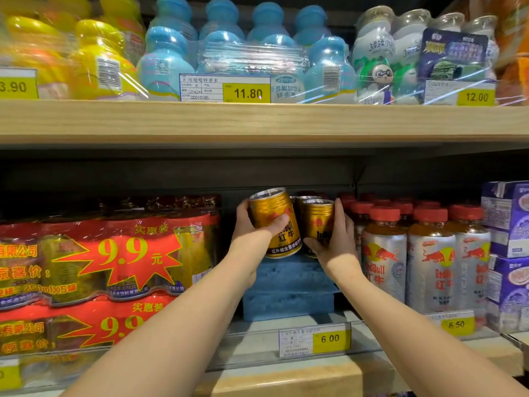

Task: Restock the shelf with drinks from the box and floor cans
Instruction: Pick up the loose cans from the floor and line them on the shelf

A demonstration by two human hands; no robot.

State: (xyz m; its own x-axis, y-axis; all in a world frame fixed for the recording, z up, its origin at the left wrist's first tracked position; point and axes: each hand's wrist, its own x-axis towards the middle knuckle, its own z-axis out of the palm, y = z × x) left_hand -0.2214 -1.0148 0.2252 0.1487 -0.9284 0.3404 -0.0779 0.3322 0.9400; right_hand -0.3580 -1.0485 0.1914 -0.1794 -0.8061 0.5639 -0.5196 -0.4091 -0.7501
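My left hand (252,224) grips a gold Red Bull can (276,222), tilted to the left, above two stacked blue foam blocks (289,290) on the lower shelf (286,376). My right hand (335,239) holds a second gold can (317,222), upright, right beside the first. More gold cans (305,200) stand just behind them in the gap. The box and the floor cans are out of view.
Red shrink-wrapped multipacks (108,270) fill the shelf to the left. Silver Red Bull bottles with red caps (429,253) stand to the right, purple cartons (506,247) beyond them. The upper shelf (257,121) carries yellow and blue bottle packs. Price tags (315,342) line the shelf edge.
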